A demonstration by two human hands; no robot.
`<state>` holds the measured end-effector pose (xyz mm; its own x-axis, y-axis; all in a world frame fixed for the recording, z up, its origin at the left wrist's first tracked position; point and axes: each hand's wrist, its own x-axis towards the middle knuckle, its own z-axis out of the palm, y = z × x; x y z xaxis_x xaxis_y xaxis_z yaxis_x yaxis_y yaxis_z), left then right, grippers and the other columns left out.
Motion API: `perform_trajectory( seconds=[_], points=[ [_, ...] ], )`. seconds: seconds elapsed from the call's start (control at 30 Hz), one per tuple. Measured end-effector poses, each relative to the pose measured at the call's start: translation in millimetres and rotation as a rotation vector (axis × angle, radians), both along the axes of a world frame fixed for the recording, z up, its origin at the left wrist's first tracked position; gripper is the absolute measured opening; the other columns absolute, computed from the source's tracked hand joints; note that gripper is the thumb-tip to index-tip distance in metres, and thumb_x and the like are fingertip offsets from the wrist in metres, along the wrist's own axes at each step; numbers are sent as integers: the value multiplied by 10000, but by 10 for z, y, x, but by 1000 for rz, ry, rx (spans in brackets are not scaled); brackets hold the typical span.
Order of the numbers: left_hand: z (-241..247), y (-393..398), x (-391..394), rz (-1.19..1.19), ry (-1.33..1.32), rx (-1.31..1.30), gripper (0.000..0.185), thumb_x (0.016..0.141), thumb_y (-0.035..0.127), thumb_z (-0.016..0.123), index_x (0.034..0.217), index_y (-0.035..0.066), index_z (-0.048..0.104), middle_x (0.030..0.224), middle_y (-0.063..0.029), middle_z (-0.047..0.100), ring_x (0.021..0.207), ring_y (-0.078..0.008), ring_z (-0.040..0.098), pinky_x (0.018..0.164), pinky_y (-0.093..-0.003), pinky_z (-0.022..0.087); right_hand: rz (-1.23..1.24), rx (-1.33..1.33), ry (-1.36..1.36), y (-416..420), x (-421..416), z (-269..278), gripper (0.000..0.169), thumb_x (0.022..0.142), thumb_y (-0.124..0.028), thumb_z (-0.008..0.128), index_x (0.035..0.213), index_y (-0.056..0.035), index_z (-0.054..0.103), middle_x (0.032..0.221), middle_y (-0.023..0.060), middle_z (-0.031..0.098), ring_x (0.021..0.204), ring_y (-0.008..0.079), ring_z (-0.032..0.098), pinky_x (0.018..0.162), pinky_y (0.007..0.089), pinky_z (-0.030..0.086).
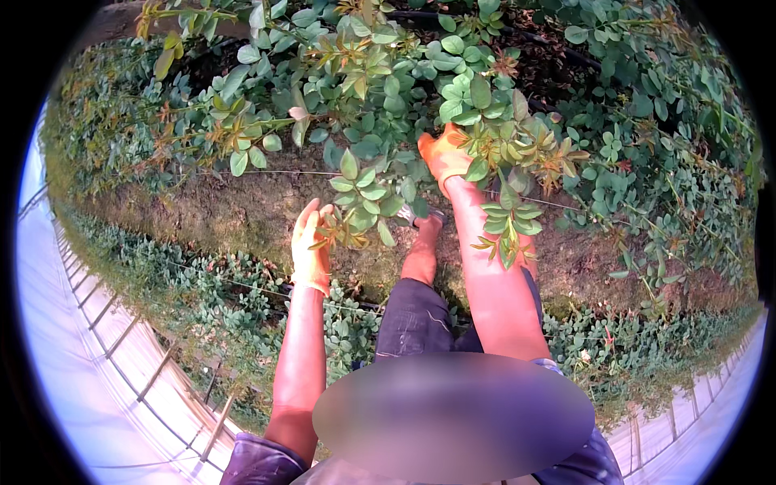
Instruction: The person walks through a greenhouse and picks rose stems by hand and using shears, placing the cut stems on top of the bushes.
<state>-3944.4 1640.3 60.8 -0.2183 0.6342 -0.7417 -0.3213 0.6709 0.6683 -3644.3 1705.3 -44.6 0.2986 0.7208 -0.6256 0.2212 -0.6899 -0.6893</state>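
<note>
My left hand [310, 248], in an orange-yellow glove, is raised with its fingers extended beside a leafy rose shoot [367, 203]. Reddish young leaves overlap its fingertips, and whether they touch is unclear. My right hand [445, 159], gloved in orange, reaches into the rose foliage further forward. Leaves of a second shoot [515, 139] cover part of that hand, so its grip is hidden. A lower leafy sprig [510, 221] hangs in front of my right forearm.
Dense rose bushes [388, 73] fill the far side, with a dark hose [539, 39] among them. A thin wire [285, 172] runs along the bed's edge. Below lies a dirt path [212, 206] with my foot [427, 219] on it. Another plant row [224, 267] grows behind me.
</note>
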Motion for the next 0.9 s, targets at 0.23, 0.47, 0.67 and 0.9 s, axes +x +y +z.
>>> perform_trajectory(
  seconds=[0.23, 0.47, 0.67, 0.9],
  points=[
    [29, -169, 94, -59, 27, -47, 448, 1028, 280, 575, 1416, 70, 500, 1261, -83, 622, 1048, -200, 636, 941, -390, 522, 439, 290, 5, 781, -370, 892, 633, 810, -434, 706, 1349, -123, 595, 1353, 208, 584, 1190, 381, 588, 1014, 453, 481],
    [-21, -759, 196, 36, -24, -269, 378, 991, 172, 617, 1359, 101, 569, 1156, -29, 666, 1078, -181, 657, 873, -344, 558, 364, 471, 197, 1034, -383, 528, 416, 860, -380, 685, 1177, -112, 694, 1067, 152, 725, 1014, 328, 680, 908, 405, 524],
    [-46, -843, 402, -17, -20, -342, 232, 1011, 199, 584, 1204, 71, 567, 1249, -127, 656, 1133, -293, 654, 907, -368, 517, -497, 9, 689, 725, -228, -493, 335, 882, -235, 712, 1151, -46, 650, 878, 49, 680, 686, 140, 649, 621, 294, 522],
    [-94, -941, 337, -47, 29, -347, 366, 990, 227, 631, 1292, 32, 561, 1250, -161, 668, 1119, -275, 664, 903, -360, 532, -257, 110, 343, -172, 67, 229, 428, 851, -233, 754, 1214, -56, 612, 1083, 55, 663, 920, 219, 649, 800, 365, 517]
  ],
)
